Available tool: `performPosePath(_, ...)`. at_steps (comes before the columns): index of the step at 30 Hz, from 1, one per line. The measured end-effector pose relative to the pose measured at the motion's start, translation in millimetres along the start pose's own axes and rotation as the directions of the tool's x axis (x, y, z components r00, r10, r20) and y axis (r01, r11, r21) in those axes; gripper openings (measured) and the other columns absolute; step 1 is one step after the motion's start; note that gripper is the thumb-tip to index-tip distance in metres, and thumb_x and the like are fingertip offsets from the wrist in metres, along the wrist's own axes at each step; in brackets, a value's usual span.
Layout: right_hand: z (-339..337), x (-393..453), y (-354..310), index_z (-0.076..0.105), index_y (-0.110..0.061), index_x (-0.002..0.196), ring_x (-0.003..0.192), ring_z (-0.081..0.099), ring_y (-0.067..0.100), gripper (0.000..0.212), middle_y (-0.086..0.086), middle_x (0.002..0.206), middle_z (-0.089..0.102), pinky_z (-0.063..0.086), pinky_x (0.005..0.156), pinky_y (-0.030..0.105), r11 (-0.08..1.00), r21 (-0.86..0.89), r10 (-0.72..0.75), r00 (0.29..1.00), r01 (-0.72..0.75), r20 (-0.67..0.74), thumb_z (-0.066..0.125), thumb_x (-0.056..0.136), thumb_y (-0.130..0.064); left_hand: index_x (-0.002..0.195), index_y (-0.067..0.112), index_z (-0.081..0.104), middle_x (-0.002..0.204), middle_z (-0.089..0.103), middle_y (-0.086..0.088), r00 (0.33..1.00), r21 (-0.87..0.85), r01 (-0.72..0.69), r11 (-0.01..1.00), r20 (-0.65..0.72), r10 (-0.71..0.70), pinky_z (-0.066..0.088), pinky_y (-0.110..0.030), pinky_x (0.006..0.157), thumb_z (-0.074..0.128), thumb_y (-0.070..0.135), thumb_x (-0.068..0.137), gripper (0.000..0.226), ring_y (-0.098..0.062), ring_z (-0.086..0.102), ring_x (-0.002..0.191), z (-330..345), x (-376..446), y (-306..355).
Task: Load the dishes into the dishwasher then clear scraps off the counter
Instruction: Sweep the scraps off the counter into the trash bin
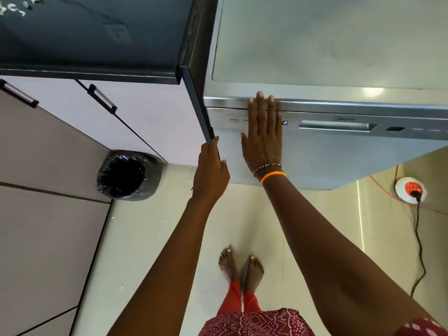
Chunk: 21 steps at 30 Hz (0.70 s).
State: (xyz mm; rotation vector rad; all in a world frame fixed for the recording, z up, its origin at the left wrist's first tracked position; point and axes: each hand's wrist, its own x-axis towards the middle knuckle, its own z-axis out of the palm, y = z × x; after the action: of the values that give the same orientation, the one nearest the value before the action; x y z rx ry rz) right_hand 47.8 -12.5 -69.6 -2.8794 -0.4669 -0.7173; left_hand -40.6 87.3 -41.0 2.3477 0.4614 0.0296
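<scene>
Dishwasher stands right of dark bench, door shut, no dishes in view.

Right hand flat, fingers straight, palm pressed on door front over control strip, fingertips reaching top edge; likely pushing door home or steadying it.

Left hand grasps dark panel edge between bench and dishwasher, thumb and fingers pinching it, probably bracing.

Scraps lie on far left bench corner, untouched.

Lined bin on floor below cabinets, near enough for scraps.
</scene>
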Motion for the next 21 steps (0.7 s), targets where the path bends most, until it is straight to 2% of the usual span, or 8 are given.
performPosePath(3, -0.8, -46.8, 4.4, 0.028, -0.006, 0.143, 0.137, 0.031, 0.032, 0.08, 0.015, 0.149, 0.031, 0.023, 0.11, 0.048, 1.0, 0.013, -0.002, 0.983, 0.0, 0.184, 0.067, 0.077, -0.03, 0.144, 0.013, 0.026, 0.148, 0.032, -0.004, 0.999, 0.052, -0.048, 0.998, -0.005, 0.048, 0.028, -0.016, 0.099, 0.047, 0.009, 0.095, 0.054, -0.018, 0.034, 0.135, 1.4, -11.0, -2.3)
performPosePath(5, -2.7, -73.6, 8.9, 0.033, -0.005, 0.141, 0.136, 0.034, 0.033, 0.079, 0.016, 0.148, 0.034, 0.021, 0.109, 0.049, 1.0, -0.006, 0.024, 0.959, -0.024, 0.283, 0.069, 0.077, -0.034, 0.144, 0.012, 0.026, 0.147, 0.033, -0.006, 0.996, 0.094, -0.084, 0.992, 0.005, 0.084, 0.03, -0.022, 0.106, 0.048, 0.01, 0.094, 0.054, -0.019, 0.033, 0.136, 2.6, -18.0, -3.3)
performPosePath(7, -7.4, -89.4, 10.7, 0.035, -0.005, 0.14, 0.135, 0.035, 0.033, 0.077, 0.017, 0.147, 0.035, 0.019, 0.108, 0.049, 0.998, -0.019, 0.06, 0.935, -0.057, 0.348, 0.068, 0.078, -0.035, 0.145, 0.011, 0.024, 0.15, 0.028, -0.009, 0.993, 0.163, -0.117, 0.98, 0.035, 0.113, 0.021, -0.027, 0.113, 0.049, 0.011, 0.094, 0.057, -0.022, 0.025, 0.14, 4.4, -25.7, -3.9)
performPosePath(10, -19.1, -91.5, 10.9, 0.031, -0.005, 0.142, 0.138, 0.029, 0.033, 0.073, 0.017, 0.15, 0.029, 0.013, 0.11, 0.05, 0.997, 0.005, 0.071, 0.915, -0.08, 0.396, 0.062, 0.084, -0.035, 0.146, 0.01, 0.022, 0.154, 0.021, -0.009, 0.987, 0.256, -0.155, 0.954, 0.071, 0.142, 0.006, -0.033, 0.117, 0.051, 0.015, 0.093, 0.061, -0.024, 0.013, 0.145, 9.2, -34.2, -3.9)
performPosePath(15, -41.0, -78.1, 13.0, 0.008, -0.01, 0.148, 0.145, -0.001, 0.029, 0.068, 0.011, 0.157, 0.001, -0.012, 0.112, 0.045, 0.992, 0.029, 0.091, 0.872, -0.12, 0.481, 0.036, 0.096, -0.042, 0.147, 0.009, 0.017, 0.157, 0.014, -0.008, 0.981, 0.372, -0.193, 0.908, 0.103, 0.167, -0.001, -0.039, 0.117, 0.05, 0.025, 0.094, 0.065, -0.027, 0.004, 0.146, 14.6, -39.8, 3.1)
performPosePath(18, -53.3, -74.2, 13.8, 0.001, -0.009, 0.148, 0.145, -0.007, 0.028, 0.069, 0.01, 0.157, -0.005, -0.014, 0.112, 0.044, 0.992, 0.013, 0.105, 0.869, -0.127, 0.484, 0.031, 0.097, -0.044, 0.149, 0.009, 0.006, 0.158, 0.003, -0.008, 0.978, 0.428, -0.2, 0.881, 0.14, 0.154, -0.006, -0.039, 0.116, 0.044, 0.033, 0.096, 0.069, -0.026, -0.004, 0.146, 15.2, -42.8, 8.1)
performPosePath(21, -60.7, -75.8, 13.7, -0.003, -0.008, 0.147, 0.144, -0.01, 0.028, 0.07, 0.01, 0.156, -0.008, -0.015, 0.112, 0.044, 0.991, 0.009, 0.111, 0.855, -0.133, 0.506, 0.028, 0.097, -0.045, 0.149, 0.01, 0.002, 0.158, -0.001, -0.007, 0.976, 0.44, -0.207, 0.874, 0.154, 0.153, -0.008, -0.039, 0.116, 0.041, 0.035, 0.097, 0.069, -0.025, -0.006, 0.146, 12.0, -46.9, 10.1)
